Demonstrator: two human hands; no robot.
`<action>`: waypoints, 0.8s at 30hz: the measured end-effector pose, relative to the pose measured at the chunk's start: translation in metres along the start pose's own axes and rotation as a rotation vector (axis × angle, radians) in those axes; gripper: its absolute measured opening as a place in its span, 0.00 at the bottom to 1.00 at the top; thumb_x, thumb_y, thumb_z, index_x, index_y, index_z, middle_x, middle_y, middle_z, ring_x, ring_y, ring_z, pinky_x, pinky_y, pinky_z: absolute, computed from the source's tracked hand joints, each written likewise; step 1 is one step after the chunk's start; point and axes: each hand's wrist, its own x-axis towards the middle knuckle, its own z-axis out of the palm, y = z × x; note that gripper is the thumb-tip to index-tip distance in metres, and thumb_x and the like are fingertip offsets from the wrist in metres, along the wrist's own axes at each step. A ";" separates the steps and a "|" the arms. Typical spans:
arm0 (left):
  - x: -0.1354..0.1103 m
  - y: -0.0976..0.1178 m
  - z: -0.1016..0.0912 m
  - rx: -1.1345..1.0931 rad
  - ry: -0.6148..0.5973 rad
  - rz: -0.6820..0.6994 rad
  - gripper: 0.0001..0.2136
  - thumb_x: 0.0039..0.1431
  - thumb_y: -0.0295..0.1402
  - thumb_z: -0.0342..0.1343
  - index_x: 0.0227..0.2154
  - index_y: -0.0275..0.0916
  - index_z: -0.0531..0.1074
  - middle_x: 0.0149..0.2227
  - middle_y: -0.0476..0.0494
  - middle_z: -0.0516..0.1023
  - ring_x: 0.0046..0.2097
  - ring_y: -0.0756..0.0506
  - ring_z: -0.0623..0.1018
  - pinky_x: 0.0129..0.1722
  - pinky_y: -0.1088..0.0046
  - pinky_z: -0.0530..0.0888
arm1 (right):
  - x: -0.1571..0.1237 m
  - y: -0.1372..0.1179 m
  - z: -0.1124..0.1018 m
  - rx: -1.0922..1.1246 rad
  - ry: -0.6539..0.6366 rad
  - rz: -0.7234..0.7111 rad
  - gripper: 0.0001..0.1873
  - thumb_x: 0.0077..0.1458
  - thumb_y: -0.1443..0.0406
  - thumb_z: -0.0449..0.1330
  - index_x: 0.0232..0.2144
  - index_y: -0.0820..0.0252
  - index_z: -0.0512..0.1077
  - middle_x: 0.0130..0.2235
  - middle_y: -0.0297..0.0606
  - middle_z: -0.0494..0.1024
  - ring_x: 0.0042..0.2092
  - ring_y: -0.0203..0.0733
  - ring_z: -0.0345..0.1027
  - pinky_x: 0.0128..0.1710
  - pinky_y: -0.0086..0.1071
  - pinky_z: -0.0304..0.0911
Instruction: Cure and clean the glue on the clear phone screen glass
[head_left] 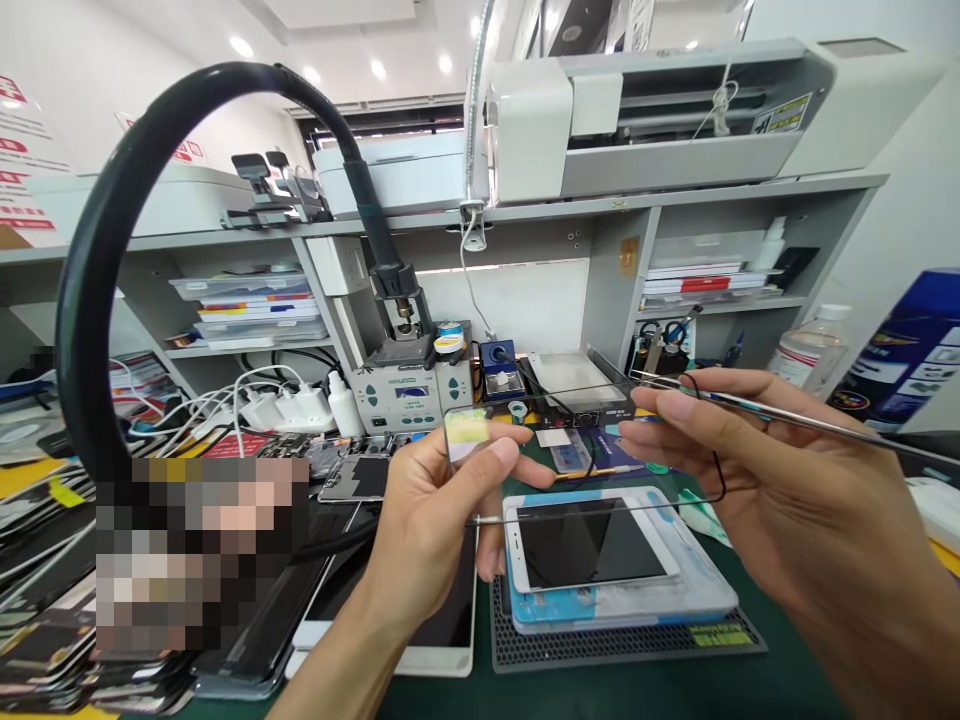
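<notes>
Both hands hold up a clear, black-rimmed screen protector (592,450) above the bench. My left hand (431,515) pinches its left edge, at a yellowish tab, between thumb and fingers. My right hand (757,470) grips the right edge and also holds thin metal tweezers (817,425) that point out to the right. Directly under the sheet lies a white smartphone (592,545), dark screen up, resting on a blue-and-white pad (697,595), which sits on a black mat (630,645).
A hot-air rework station (411,390) with a thick black hose (112,220) stands behind. A white tablet (442,635) lies left of the mat. Stacks of phone screens (45,560) fill the left side. Shelves, chargers, bottles (810,345) and a blue box (904,350) surround the bench.
</notes>
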 end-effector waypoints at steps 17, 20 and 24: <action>0.002 0.000 -0.004 -0.057 0.004 0.065 0.09 0.60 0.35 0.64 0.27 0.38 0.72 0.23 0.50 0.79 0.19 0.52 0.73 0.22 0.74 0.72 | -0.006 0.005 -0.001 0.040 -0.049 0.073 0.21 0.37 0.64 0.79 0.36 0.56 0.79 0.33 0.43 0.86 0.29 0.52 0.82 0.25 0.32 0.80; 0.002 0.000 -0.004 -0.123 0.000 0.032 0.08 0.59 0.35 0.64 0.27 0.38 0.73 0.24 0.50 0.79 0.17 0.52 0.72 0.18 0.76 0.69 | -0.006 0.005 0.000 0.027 -0.037 0.083 0.21 0.36 0.63 0.79 0.36 0.56 0.80 0.32 0.45 0.86 0.27 0.53 0.82 0.22 0.32 0.79; 0.003 0.001 -0.003 -0.185 -0.016 -0.012 0.08 0.59 0.34 0.63 0.27 0.37 0.75 0.24 0.49 0.80 0.17 0.52 0.74 0.17 0.77 0.70 | -0.005 0.004 0.003 0.000 -0.005 0.083 0.22 0.34 0.61 0.79 0.34 0.57 0.80 0.34 0.48 0.86 0.26 0.53 0.81 0.20 0.30 0.77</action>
